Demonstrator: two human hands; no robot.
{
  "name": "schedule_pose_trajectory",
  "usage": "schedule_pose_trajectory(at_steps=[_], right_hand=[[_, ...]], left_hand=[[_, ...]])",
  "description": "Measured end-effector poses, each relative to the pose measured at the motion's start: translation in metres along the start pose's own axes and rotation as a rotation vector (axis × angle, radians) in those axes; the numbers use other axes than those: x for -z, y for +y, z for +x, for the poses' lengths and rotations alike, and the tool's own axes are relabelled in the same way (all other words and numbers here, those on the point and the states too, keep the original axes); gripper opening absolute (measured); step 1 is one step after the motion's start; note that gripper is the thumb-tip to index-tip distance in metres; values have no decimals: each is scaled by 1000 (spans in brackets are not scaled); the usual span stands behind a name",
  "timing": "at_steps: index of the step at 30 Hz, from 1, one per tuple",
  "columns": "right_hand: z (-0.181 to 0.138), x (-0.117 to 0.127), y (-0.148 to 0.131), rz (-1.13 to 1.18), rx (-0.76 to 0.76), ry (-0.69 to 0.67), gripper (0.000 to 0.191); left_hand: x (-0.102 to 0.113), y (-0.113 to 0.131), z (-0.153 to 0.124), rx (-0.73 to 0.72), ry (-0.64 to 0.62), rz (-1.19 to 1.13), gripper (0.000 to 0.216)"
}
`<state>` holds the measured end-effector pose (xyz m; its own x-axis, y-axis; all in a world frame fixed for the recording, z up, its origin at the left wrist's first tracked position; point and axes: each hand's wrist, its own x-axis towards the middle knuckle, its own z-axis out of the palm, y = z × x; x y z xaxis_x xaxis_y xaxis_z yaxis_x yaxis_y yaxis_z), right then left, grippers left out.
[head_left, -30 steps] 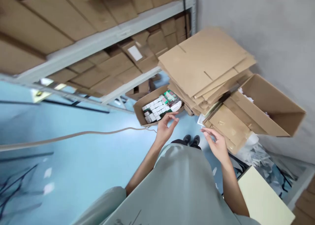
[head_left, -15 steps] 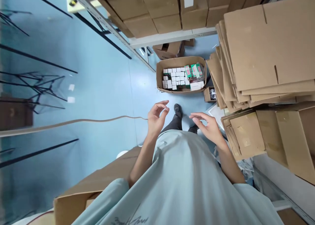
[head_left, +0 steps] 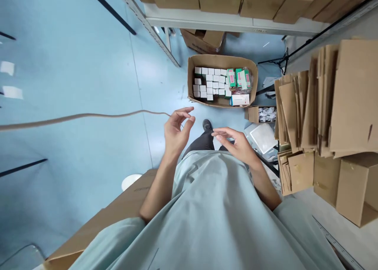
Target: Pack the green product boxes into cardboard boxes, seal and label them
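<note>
My left hand [head_left: 178,131] hovers in front of my body with its fingers curved and apart, holding nothing. To its right, my right hand [head_left: 232,142] is also raised, fingers loosely stretched and no object in it. Ahead of both hands, an open cardboard box [head_left: 191,61] stands on the floor. Inside it are rows of small white-topped boxes [head_left: 209,85] and some green-and-white packets [head_left: 242,79]. Neither hand touches the box. A thin cord [head_left: 97,115] runs from the left edge and passes behind my left hand.
Flattened cardboard sheets [head_left: 351,100] are stacked at the right, above open cartons [head_left: 352,187]. A metal shelf [head_left: 206,19] loaded with brown boxes crosses the top. A small box of scraps [head_left: 267,114] is on the floor. Another large carton [head_left: 118,211] stands at my left side.
The view has shifted, so the stacked cardboard appears farther right and the shelf higher. My hands stay raised and without objects; the right one appears slightly closer to the left.
</note>
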<state>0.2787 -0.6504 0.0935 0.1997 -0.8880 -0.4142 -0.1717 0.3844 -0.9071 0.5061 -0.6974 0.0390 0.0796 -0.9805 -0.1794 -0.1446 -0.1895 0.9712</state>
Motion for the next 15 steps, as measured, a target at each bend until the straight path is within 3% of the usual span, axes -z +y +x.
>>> schedule_pose_trajectory(at_steps=[4, 7, 15], right_hand=[[40, -16, 5, 16, -83, 24, 52], [64, -18, 15, 12, -149, 70, 55], [164, -5, 63, -18, -204, 35, 55]], left_hand=[[29, -18, 44, 28, 4, 57, 33], [35, -35, 71, 55, -16, 69, 32], [2, -100, 135, 122, -71, 23, 28]])
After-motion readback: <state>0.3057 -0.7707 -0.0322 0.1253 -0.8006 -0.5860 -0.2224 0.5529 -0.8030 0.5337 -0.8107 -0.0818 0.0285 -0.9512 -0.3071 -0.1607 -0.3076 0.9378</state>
